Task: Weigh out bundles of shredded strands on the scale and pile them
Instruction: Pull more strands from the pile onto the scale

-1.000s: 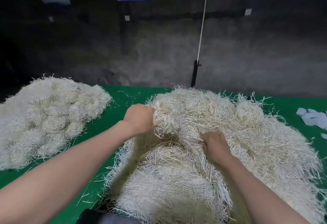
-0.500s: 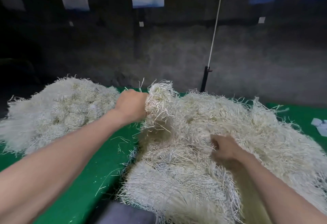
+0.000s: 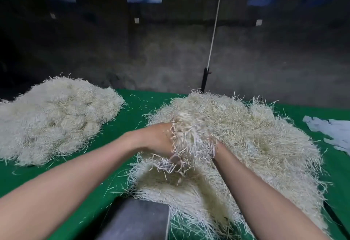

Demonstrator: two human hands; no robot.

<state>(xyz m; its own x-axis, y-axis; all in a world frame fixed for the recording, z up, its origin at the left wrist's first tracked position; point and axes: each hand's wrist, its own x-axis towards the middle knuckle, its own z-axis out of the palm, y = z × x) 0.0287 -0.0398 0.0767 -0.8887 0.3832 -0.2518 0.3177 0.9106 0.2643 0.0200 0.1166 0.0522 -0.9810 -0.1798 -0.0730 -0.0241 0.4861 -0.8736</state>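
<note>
**Bundle held over the loose heap**

My left hand (image 3: 157, 139) grips the bundle (image 3: 191, 137) above the loose heap (image 3: 261, 141). My right hand (image 3: 217, 147) is buried in it, so I can't tell its grip. Strands overlap the scale (image 3: 136, 220) at the near edge. A bare strip of green table (image 3: 130, 124) separates the left pile (image 3: 56, 118). Pale scraps (image 3: 333, 131) lie far right.

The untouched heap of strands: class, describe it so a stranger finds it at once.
Find the green table. Of two pale heaps on it, take the left heap. Unlike the right heap, where the left hand and right hand meet at a bundle, nothing touches it.
</note>
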